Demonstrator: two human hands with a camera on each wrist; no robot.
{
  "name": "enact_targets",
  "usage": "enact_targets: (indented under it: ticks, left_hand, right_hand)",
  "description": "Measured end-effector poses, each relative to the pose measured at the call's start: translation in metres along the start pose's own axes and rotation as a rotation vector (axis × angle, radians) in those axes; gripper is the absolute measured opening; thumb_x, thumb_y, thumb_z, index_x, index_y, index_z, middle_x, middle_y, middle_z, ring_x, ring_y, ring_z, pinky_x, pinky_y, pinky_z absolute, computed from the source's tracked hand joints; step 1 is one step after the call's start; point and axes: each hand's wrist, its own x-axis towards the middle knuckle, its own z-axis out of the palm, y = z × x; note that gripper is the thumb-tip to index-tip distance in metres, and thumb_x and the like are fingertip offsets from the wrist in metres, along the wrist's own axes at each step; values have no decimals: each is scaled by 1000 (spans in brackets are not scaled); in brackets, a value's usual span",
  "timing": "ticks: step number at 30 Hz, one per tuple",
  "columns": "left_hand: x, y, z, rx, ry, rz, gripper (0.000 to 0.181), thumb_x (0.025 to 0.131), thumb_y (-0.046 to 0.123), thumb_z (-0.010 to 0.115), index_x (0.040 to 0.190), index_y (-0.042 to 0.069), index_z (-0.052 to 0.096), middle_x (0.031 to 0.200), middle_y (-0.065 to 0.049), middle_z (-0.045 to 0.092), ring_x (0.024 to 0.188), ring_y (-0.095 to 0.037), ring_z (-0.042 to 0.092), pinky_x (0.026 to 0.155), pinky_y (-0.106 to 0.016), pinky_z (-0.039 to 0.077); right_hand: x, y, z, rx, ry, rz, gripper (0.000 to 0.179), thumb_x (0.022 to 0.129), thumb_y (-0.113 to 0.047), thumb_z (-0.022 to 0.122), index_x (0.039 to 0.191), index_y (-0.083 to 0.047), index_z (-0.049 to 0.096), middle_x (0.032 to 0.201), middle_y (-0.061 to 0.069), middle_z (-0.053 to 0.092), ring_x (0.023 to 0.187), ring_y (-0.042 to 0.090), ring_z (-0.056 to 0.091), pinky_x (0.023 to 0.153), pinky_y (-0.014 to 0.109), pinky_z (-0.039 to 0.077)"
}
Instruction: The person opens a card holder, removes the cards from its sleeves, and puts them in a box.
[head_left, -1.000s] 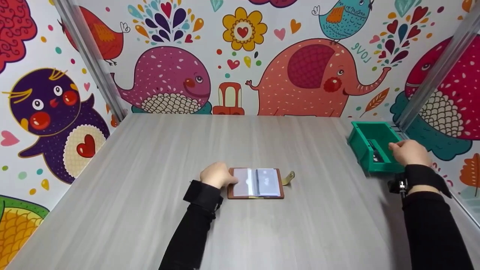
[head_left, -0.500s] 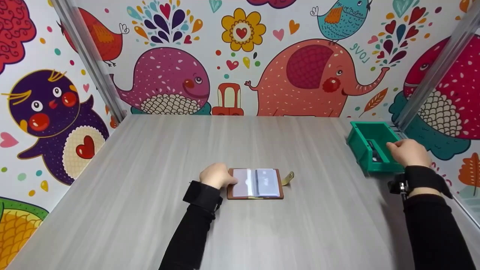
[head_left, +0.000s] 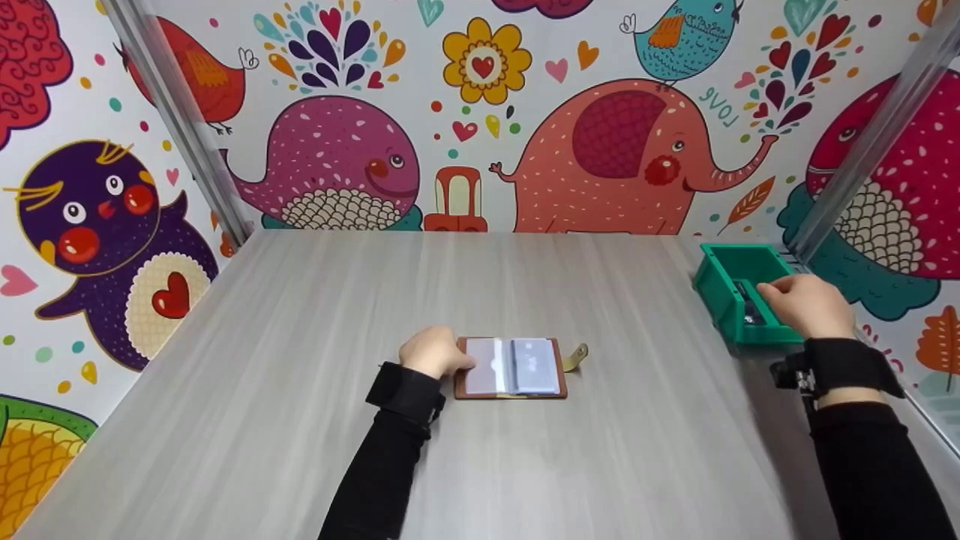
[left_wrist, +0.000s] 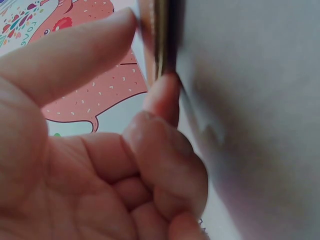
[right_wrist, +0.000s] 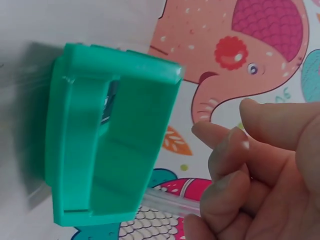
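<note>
Here, near the middle of the surface (head_left: pixel 600 465), an open card holder (head_left: pixel 512 367) was pinched at its left edge between thumb and finger of the left hand (head_left: pixel 431 351), its strap (head_left: pixel 576 357) loose on the right. A light pinch seemed best there, so that the clear sleeves were not bent. Farther off, the right hand (head_left: pixel 814 306) was poised by the right side of a green bin (head_left: pixel 716 300), thumb and forefinger apart, nothing gripped. Inside, a dark item (right_wrist: pixel 107 105) was glimpsed, too hidden to be identified; for any reach, clearance over the rim appeared advisable. Behind, a printed elephant (head_left: pixel 622 172) was displayed.
</note>
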Motion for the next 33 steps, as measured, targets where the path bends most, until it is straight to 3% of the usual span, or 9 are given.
enact_targets:
  ticks: [5,12,16,21,29,33]
  left_hand:
    - [-1,0,0,0,3,3,30,78,36,75,65,13,61,75,-2,60,63,-19,53,56,-34,42]
    - [1,-1,1,-1,-3,2,29,78,36,75,69,12,62,77,-1,61,65,-19,53,58,-35,44]
    - [1,-1,1,-8,-4,-5,29,78,36,74,66,13,62,77,-1,61,64,-19,52,58,-36,44]
    - [0,-1,1,-13,8,0,29,77,34,74,63,13,60,75,-2,60,62,-19,51,57,-35,43]
    - [-1,0,1,-11,13,2,31,77,34,75,61,14,57,72,-2,59,61,-18,51,55,-34,41]
    - [-2,0,0,-7,14,0,30,78,35,75,64,13,61,76,-2,60,62,-19,52,56,-35,42]
  right_hand:
    - [-6,-10,1,1,32,-45,67,104,-46,39,128,14,55,125,38,53,107,52,53,83,62,43]
    - [-10,-33,9,13,68,-84,59,103,-43,45,123,11,62,111,29,64,90,37,57,73,49,43]
    - [-13,-44,13,22,71,-112,62,102,-47,46,125,9,61,117,31,62,93,38,59,77,53,45]
    - [-14,-56,20,33,74,-137,62,102,-48,47,126,7,62,113,28,64,87,33,60,70,44,45]
    - [-17,-81,35,71,97,-201,47,101,-38,55,114,4,70,78,10,63,68,24,52,59,36,38]
    - [-19,-95,45,92,120,-247,42,100,-33,58,112,5,70,87,15,69,70,24,56,60,36,42]
